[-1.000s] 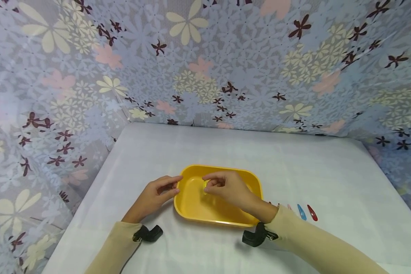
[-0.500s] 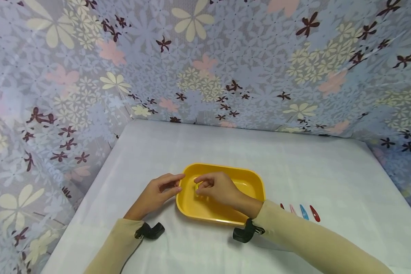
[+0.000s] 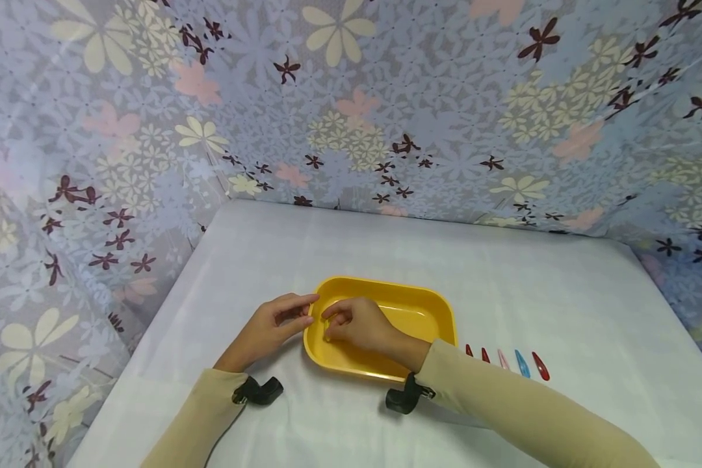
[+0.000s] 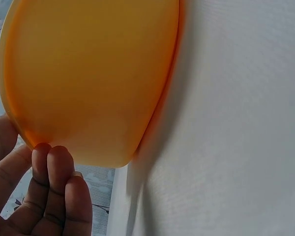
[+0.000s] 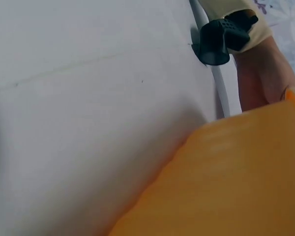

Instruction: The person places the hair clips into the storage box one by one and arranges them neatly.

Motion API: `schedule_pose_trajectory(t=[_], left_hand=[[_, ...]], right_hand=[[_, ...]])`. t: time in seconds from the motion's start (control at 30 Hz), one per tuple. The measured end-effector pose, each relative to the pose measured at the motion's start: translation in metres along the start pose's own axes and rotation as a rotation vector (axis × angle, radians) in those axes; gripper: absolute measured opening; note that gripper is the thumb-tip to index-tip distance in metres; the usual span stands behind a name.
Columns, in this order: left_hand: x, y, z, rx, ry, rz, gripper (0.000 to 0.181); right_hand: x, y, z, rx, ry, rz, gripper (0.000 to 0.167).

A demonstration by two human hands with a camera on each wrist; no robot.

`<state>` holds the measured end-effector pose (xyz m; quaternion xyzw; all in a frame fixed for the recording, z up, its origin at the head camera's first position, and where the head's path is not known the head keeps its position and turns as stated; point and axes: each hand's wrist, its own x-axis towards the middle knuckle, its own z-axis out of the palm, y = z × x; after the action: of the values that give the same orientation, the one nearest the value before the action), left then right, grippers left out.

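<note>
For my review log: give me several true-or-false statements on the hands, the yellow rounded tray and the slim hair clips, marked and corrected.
1. The right hand is inside the yellow rounded tray. True.
2. The left hand touches the tray's right end. False: the left hand touches its left end.
3. The slim blue hair clip lies between a slim pink clip and a slim red clip. True.
4. The blue clip lies inside the tray. False: it lies on the white cloth surface, right of the tray.
5. Both sleeves are beige. True.
</note>
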<state>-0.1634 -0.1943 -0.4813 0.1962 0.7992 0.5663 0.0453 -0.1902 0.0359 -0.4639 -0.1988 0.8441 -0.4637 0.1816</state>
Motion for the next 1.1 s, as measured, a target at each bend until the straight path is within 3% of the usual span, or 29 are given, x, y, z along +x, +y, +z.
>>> schedule_pose_trajectory(t=[0.37,0.7,0.93,1.1], left_hand=[[0.0009,0.0058,0.0008,-0.011,-0.019,0.028,0.044],[0.0008,0.0037,-0.0002,-0.011,-0.014,0.032,0.042],[-0.0019,0.0042,-0.0014,0.007,0.005,-0.003,0.043],[-0.0022,0.0021,-0.0004,-0.01,-0.002,0.002,0.043]], right_hand=[[-0.0013,-0.0026,0.0012,-0.181,0.053,-0.068,0.019],[-0.0015,-0.0044,0.0043,-0.255,0.071,-0.11,0.018],[-0.0004,-0.0058,0.0075,-0.333,0.088,-0.127,0.017],[-0.0048,-0.0098,0.0054,-0.333,0.132,-0.112,0.025]])
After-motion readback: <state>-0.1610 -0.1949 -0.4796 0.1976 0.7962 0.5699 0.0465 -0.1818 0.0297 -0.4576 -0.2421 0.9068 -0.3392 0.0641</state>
